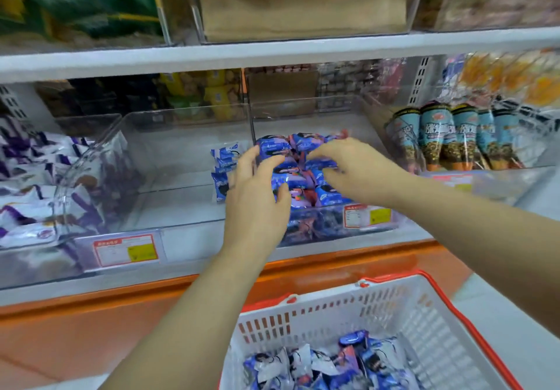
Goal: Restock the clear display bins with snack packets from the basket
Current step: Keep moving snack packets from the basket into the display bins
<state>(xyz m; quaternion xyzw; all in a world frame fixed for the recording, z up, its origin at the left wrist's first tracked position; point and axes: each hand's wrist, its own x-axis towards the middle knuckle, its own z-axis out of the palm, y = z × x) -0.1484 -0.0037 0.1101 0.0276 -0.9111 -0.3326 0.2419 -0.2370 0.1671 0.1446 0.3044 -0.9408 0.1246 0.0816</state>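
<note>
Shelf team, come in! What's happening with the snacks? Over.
Left hand open against blue snack packets; right hand on top, grip unclear. Packets piled in clear bin. More in basket. Nothing in the way.

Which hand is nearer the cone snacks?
Right. The right hand is over the blue packets, left of the cones; the left hand sits further left, on the same pile.
</note>
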